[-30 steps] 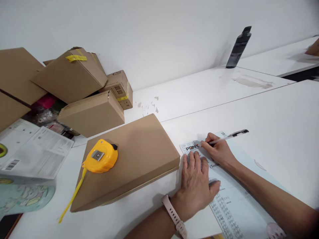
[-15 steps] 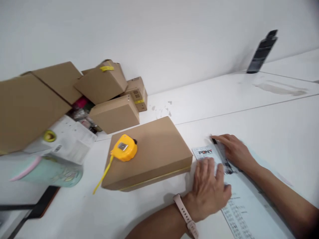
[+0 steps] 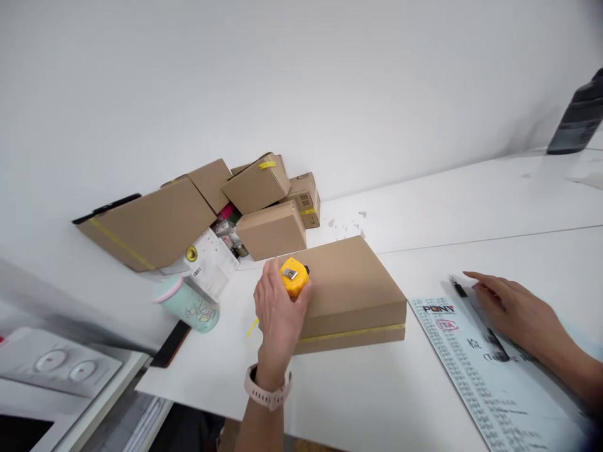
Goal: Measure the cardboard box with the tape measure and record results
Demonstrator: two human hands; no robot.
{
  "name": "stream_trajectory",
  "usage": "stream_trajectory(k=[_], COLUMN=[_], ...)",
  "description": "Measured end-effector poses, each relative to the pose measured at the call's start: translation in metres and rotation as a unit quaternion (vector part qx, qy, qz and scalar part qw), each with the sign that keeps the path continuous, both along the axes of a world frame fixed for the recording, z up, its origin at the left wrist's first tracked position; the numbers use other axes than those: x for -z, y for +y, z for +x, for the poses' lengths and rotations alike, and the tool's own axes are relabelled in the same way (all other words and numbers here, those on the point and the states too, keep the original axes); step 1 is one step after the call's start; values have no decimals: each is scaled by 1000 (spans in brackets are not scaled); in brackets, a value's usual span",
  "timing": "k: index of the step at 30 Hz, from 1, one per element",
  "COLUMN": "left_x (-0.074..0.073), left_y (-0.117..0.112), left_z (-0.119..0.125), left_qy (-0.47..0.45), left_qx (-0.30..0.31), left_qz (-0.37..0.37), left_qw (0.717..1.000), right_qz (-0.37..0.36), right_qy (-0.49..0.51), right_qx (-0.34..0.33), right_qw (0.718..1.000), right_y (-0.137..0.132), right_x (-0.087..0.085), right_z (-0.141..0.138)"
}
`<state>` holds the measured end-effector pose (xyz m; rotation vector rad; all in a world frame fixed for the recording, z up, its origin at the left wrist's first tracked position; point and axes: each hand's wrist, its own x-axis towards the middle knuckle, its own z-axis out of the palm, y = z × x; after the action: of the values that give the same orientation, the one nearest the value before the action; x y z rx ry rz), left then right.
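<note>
My left hand (image 3: pixel 279 314), with a pink watch band on its wrist, is closed around a yellow tape measure (image 3: pixel 295 278). The tape measure rests on top of a closed cardboard box (image 3: pixel 351 276), and a bit of its yellow blade (image 3: pixel 253 327) sticks out beyond my hand. At the right, my right hand (image 3: pixel 516 314) lies over a printed sheet (image 3: pixel 490 392) headed PONY, index finger stretched out and the other fingers loosely bent. A black and clear pen (image 3: pixel 494 339) lies on the sheet beside that hand, not gripped.
Several cardboard boxes (image 3: pixel 271 229) are piled at the back left by the wall. A mint tumbler (image 3: pixel 195 307) stands near a dark flat case (image 3: pixel 170 345) and a white package (image 3: pixel 214 267). A dark bottle (image 3: pixel 577 119) stands at the far right. A white appliance (image 3: pixel 61 361) sits lower left.
My left hand has left the printed sheet, moved left and taken hold of the tape measure. My right hand stays by the pen. The view has swung left.
</note>
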<state>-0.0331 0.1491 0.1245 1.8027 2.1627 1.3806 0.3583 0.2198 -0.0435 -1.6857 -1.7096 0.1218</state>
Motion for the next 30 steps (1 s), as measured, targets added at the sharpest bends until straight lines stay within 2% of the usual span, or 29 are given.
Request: stream_trajectory(k=[1,3,5,7,9,10,11,13,14,15,16,18,22,24,26,30], left_x=[-2,-4,-6,-9,-13,-16,-19,-23,-25,-26,-26,-25,-23,-26,-29,-30], left_y=[0,-4,-14,-26,-37,-42,-45,-49,-50,-50,-51,-52,-53,-49,-40,-12], left_z=[-7,-13,-12,-6,3,7,11,18,21,22,23,21,6,-10,-33,-90], left_qy=[-33,-77,-119,-172,-245,-295,-345,-424,-440,-439,-433,-421,-417,-414,-408,-392], left_qx=[7,26,56,104,168,203,235,282,293,296,296,290,270,254,232,187], left_qz=[-26,-32,-22,-22,-39,-55,-74,-108,-119,-123,-124,-125,-122,-113,-96,-74], left_qw=[999,996,991,979,954,932,906,854,840,839,842,850,859,867,878,898], right_qz=[25,88,141,151,83,8,-69,-194,-241,-279,-309,-344,-354,-335,-289,-191], right_qy=[-1,-5,2,51,176,233,279,360,389,404,413,418,442,455,467,482], right_qx=[15,46,59,39,-25,-75,-145,-267,-309,-347,-373,-397,-392,-374,-339,-244], right_qw=[1000,995,988,986,980,970,947,873,834,799,771,741,725,735,764,820], right_y=[-2,-7,-16,-28,-42,-49,-56,-67,-71,-75,-78,-82,-80,-70,-51,-6], right_x=[-3,-16,-38,-70,-105,-123,-139,-164,-173,-179,-182,-185,-186,-187,-185,-163], right_z=[-2,-8,-20,-38,-62,-75,-90,-119,-132,-143,-153,-167,-176,-173,-164,-137])
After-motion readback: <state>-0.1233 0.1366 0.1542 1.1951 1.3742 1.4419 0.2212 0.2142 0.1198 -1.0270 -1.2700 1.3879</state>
